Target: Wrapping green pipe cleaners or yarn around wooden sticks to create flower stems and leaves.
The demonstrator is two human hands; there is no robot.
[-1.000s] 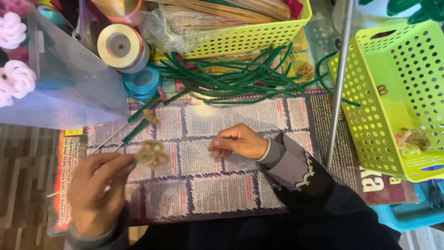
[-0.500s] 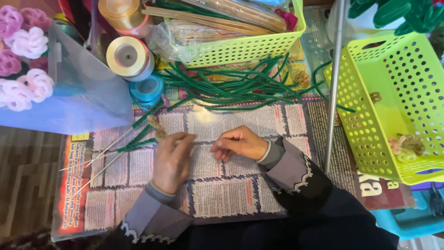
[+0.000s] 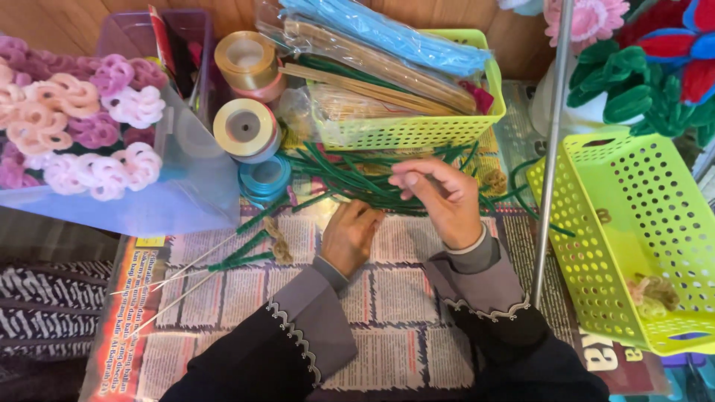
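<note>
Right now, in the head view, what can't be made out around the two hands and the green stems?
- Left hand: fingertips are buried in the green stems, so any grip is hidden.
- Right hand: fingers curl over the stems; what they pinch cannot be seen.
- Yellow basket on the right: its far corner is cut off by the frame edge.
- Small tan bundle inside it: too small to identify.
</note>
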